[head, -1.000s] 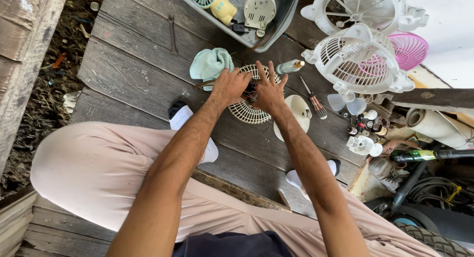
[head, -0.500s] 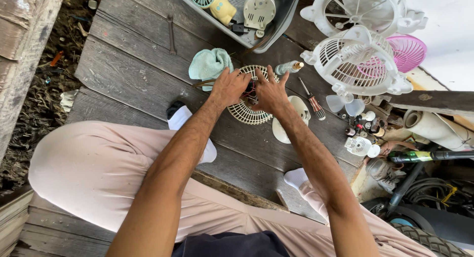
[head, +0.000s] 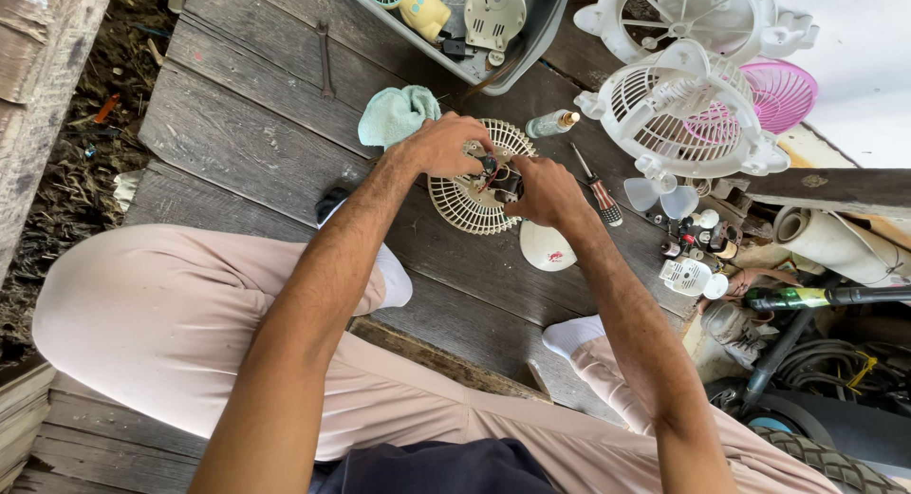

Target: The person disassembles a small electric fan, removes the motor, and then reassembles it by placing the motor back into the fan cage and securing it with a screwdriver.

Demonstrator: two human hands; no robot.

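1. A small fan motor [head: 500,179], dark with red wires showing, is sitting on the middle of a cream round fan grille [head: 472,198], which is lying flat on the grey wooden floor [head: 237,143] in front of the seated person.
2. The left hand [head: 444,145] is reaching in from the left, its fingers [head: 482,149] curled closed around the motor's near side.
3. The right hand [head: 543,190] is pressing in from the right, its fingers bent tight against the motor; how firmly they are gripping I cannot tell.
4. A pale blue cloth [head: 399,114] is lying just beside the left hand, touching the grille's upper edge.
5. A screwdriver [head: 596,186] with a striped handle is lying just right of the right hand, and a small clear bottle [head: 552,124] is lying above it.
6. A white rounded cover [head: 547,249] is resting near the grille's lower right.
7. A grey tray [head: 531,40] of fan parts is sitting further off at the top.
8. A white fan cage [head: 683,114] is standing to the right, with a pink grille [head: 783,91] behind it.
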